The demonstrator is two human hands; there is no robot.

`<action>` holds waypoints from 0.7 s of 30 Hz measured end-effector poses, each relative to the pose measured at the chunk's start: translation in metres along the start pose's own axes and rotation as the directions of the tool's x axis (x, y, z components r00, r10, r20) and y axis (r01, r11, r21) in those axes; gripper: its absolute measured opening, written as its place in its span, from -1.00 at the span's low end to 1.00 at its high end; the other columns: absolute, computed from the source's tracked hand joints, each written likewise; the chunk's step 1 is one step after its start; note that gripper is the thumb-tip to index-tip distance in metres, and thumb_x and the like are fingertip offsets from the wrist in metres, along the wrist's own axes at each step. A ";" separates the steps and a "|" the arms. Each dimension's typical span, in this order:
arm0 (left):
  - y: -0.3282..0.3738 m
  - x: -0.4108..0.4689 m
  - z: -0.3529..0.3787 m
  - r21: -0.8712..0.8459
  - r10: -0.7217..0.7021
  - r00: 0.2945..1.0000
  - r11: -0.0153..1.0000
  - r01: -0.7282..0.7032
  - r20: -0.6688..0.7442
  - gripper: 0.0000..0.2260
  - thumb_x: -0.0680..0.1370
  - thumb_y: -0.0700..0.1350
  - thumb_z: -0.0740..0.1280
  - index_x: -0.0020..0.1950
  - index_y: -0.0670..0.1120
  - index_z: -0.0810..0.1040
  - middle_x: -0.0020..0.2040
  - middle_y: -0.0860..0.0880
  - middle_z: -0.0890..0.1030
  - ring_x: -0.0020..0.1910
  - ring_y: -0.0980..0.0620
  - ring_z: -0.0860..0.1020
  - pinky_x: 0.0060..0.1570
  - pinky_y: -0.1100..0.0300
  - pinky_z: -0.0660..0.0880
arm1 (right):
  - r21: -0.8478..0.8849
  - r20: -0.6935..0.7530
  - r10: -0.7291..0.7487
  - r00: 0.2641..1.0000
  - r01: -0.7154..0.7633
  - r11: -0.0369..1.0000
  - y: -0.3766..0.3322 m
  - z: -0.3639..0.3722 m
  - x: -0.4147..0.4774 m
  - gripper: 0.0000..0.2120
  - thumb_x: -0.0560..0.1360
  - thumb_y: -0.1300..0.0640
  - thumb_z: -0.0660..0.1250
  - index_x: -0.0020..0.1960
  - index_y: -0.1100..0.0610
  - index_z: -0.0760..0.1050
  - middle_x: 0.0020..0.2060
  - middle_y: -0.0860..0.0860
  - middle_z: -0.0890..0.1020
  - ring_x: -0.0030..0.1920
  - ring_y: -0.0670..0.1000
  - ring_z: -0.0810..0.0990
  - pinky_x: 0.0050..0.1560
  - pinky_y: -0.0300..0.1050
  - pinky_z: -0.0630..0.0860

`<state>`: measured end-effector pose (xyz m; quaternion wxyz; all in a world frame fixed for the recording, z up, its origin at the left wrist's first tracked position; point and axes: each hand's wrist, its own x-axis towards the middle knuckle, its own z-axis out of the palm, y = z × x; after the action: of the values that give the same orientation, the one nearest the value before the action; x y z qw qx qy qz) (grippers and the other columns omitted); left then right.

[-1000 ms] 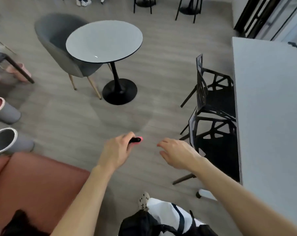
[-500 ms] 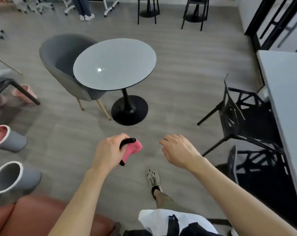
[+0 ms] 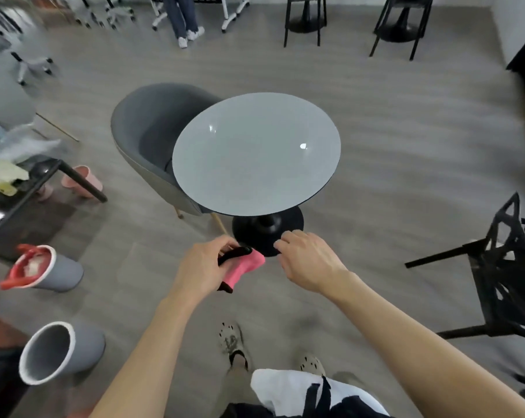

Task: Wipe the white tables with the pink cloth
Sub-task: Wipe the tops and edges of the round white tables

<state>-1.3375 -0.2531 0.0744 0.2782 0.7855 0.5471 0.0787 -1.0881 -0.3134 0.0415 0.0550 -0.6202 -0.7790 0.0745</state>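
1. White round worktop (image 3: 255, 152) stands just ahead. The step in hand looks like the approach, so close in until its near edge is within easy reach.
2. Grey chair (image 3: 146, 134) sits beside and partly under the worktop's left edge. Wipe from the far edge toward the near one, so the arm need not lean over it.
3. Right hand (image 3: 311, 262) holds nothing, its fingers loosely apart. It could steady the right edge, since the single pedestal (image 3: 267, 226) may rock.
4. Left hand (image 3: 199, 268) has its fingers clamped on the pink cloth (image 3: 246, 267).
5. That pink cloth hangs bunched above the floor, short of the near edge and not touching the worktop. Spread it flat before pressing.
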 end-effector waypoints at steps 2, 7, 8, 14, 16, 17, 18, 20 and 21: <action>-0.019 0.037 -0.009 0.013 0.047 0.998 0.999 -0.047 0.041 -0.74 0.59 -0.11 0.47 0.19 0.21 0.64 0.04 0.25 0.72 0.02 0.23 0.68 0.03 0.20 0.63 | 0.024 0.004 0.016 1.000 -0.016 1.000 -0.004 0.003 0.035 -0.88 0.63 0.09 0.30 0.06 0.10 0.58 -0.06 0.03 0.59 -0.06 0.15 0.58 -0.08 0.08 0.54; -0.050 0.119 -0.052 -0.160 0.145 0.977 0.980 -0.120 0.157 -0.74 0.49 0.15 0.40 0.16 0.20 0.60 -0.03 0.25 0.73 -0.07 0.23 0.69 0.02 0.02 0.67 | 0.331 0.076 0.115 0.991 -0.133 0.934 -0.029 -0.002 0.117 -0.70 0.68 -0.01 0.25 0.38 -0.02 0.51 0.05 -0.06 0.67 0.05 0.06 0.61 0.04 0.00 0.52; -0.056 0.134 -0.062 -0.176 0.167 0.970 0.975 -0.136 0.177 -0.77 0.51 0.10 0.42 0.16 0.22 0.59 -0.03 0.25 0.73 -0.07 0.22 0.70 0.02 0.01 0.67 | 0.375 0.085 0.146 0.986 -0.168 0.912 -0.035 -0.003 0.132 -0.73 0.68 0.05 0.24 0.36 0.00 0.52 0.05 -0.06 0.68 0.06 0.08 0.62 0.04 0.01 0.53; -0.102 0.248 -0.120 0.031 0.297 0.949 0.953 -0.302 0.106 -0.59 0.66 -0.07 0.42 0.48 0.17 0.48 0.29 0.09 0.68 0.22 0.03 0.65 0.21 -0.01 0.58 | 0.385 -0.062 0.457 0.887 -0.401 0.831 -0.031 -0.013 0.259 -0.67 0.73 0.09 0.24 0.46 0.10 0.54 0.20 0.04 0.70 0.18 0.13 0.65 0.24 0.09 0.55; -0.124 0.283 -0.130 0.274 0.264 0.944 0.910 -0.312 0.199 -0.44 0.66 -0.06 0.42 0.63 0.07 0.33 0.43 -0.05 0.58 0.33 -0.12 0.60 0.23 -0.08 0.56 | 0.194 0.049 0.485 0.873 -0.485 0.853 -0.020 -0.001 0.298 -0.63 0.71 0.15 0.20 0.49 0.16 0.48 0.29 0.11 0.63 0.22 0.22 0.63 0.29 0.13 0.52; -0.137 0.295 -0.131 0.351 0.221 0.944 0.887 -0.298 0.244 -0.41 0.66 -0.05 0.42 0.65 0.04 0.29 0.45 -0.08 0.56 0.35 -0.15 0.58 0.22 -0.08 0.56 | 0.112 0.092 0.486 0.869 -0.494 0.862 -0.018 0.008 0.309 -0.64 0.69 0.18 0.20 0.47 0.16 0.49 0.28 0.12 0.62 0.20 0.22 0.63 0.28 0.13 0.53; -0.150 0.303 -0.131 0.392 0.189 0.941 0.872 -0.292 0.281 -0.42 0.66 -0.05 0.42 0.65 0.03 0.31 0.44 -0.08 0.56 0.35 -0.15 0.57 0.21 -0.07 0.56 | 0.050 0.125 0.476 0.871 -0.484 0.873 -0.017 0.018 0.318 -0.66 0.68 0.21 0.20 0.43 0.15 0.51 0.26 0.11 0.61 0.17 0.21 0.64 0.25 0.12 0.54; -0.176 0.315 -0.125 0.421 0.167 0.927 0.853 -0.307 0.337 -0.49 0.66 -0.04 0.40 0.60 0.05 0.38 0.40 -0.04 0.60 0.35 -0.11 0.58 0.20 -0.05 0.57 | 0.011 0.156 0.452 0.878 -0.459 0.888 -0.019 0.044 0.327 -0.69 0.65 0.24 0.22 0.36 0.13 0.54 0.19 0.08 0.62 0.11 0.19 0.66 0.19 0.11 0.57; -0.189 0.321 -0.119 0.434 0.152 0.919 0.845 -0.312 0.364 -0.52 0.66 -0.04 0.40 0.58 0.07 0.41 0.37 -0.02 0.61 0.34 -0.09 0.58 0.20 -0.04 0.57 | 0.016 0.176 0.444 0.879 -0.454 0.891 -0.021 0.060 0.330 -0.72 0.65 0.24 0.21 0.32 0.14 0.55 0.15 0.08 0.61 0.08 0.19 0.66 0.16 0.10 0.57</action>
<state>-1.4182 0.1255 0.0164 0.1451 0.8931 0.3972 -0.1537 -1.1926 0.0004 -0.0154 -0.0116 -0.7734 -0.6135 0.1591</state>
